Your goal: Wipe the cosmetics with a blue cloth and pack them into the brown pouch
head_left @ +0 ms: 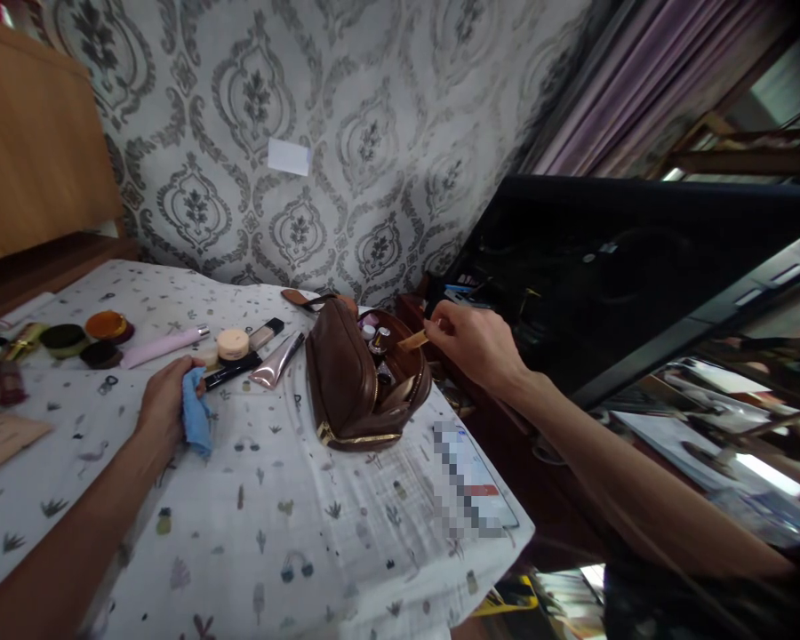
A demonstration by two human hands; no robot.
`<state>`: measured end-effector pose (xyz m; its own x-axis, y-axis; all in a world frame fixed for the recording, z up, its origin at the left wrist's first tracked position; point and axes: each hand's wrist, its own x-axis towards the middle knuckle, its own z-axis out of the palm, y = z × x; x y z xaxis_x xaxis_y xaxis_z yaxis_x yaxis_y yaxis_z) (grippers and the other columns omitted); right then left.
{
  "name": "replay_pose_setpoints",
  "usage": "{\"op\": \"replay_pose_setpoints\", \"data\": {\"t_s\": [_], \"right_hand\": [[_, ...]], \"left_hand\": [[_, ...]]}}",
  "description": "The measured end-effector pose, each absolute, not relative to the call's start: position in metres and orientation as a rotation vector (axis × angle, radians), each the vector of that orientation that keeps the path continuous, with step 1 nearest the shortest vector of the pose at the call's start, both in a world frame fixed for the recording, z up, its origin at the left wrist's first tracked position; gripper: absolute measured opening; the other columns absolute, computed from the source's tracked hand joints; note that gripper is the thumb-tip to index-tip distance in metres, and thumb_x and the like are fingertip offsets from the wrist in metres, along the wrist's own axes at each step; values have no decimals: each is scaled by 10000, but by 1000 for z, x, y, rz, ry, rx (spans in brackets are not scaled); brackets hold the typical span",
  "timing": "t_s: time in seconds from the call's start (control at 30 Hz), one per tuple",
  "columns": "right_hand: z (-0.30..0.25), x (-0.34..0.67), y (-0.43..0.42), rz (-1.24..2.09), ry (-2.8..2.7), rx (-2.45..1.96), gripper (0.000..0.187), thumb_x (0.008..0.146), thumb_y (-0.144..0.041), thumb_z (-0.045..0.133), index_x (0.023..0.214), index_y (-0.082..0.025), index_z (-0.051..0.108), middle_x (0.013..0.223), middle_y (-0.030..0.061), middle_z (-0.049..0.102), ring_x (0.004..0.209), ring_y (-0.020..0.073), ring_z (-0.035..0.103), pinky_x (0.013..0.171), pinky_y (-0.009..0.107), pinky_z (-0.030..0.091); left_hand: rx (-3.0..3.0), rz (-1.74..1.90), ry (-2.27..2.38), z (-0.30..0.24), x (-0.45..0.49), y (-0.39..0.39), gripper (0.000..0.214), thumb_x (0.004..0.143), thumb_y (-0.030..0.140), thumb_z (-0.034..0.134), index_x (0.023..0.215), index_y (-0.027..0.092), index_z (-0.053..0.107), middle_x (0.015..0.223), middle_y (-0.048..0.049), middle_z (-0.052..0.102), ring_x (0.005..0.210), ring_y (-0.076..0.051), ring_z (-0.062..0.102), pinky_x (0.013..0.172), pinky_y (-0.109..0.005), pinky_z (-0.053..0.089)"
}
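Observation:
A brown cosmetic bag [340,378] stands unzipped on the cloth-covered table, with several small bottles and jars [379,342] inside. Over its right side, my right hand [480,342] pinches a small flat tan-orange item [412,340], whose exact kind I cannot make out. The item's tip reaches over the bag's opening. To the left of the bag, my left hand [160,404] is closed on a light blue cloth [197,416] near the tabletop. A black cosmetic tube [232,371] touches or lies right by those fingers; I cannot tell which. Beside it are a pinkish squeeze tube [277,363] and a cream-coloured jar [233,343].
More cosmetics lie at the left, among them a pink tube [164,347], an orange-lidded jar [108,325] and a dark green jar [65,340]. A phone [484,489] rests at the table's right edge. A large black screen [613,276] leans at the right.

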<state>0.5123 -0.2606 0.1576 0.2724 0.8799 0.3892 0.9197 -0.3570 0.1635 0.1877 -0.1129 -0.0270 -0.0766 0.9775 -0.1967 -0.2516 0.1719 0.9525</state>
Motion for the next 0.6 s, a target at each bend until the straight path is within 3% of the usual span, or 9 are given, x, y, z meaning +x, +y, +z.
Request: {"op": "replay_pose_setpoints", "data": {"t_s": [0.37,0.6], "right_hand": [[164,506,-217,-688,-1926,-2663,352,974,-401,491,1088,-179,739,1062,165,757,989,284,706,732,298,457],[159,518,-186,-589,-1972,-2619,300,961,-344,539,1102,-199,759,1101,154,747,1070,297,696,792,313,497]], "left_hand": [[758,1246,1189,-19,190,-118,235,631,349,633,804,194,594,427,65,479,370,-101,373,344,-176,266],[761,1251,1173,-24,189,-115,242,634,352,636,808,189,594,424,63,476,366,-99,373,344,-176,255]]}}
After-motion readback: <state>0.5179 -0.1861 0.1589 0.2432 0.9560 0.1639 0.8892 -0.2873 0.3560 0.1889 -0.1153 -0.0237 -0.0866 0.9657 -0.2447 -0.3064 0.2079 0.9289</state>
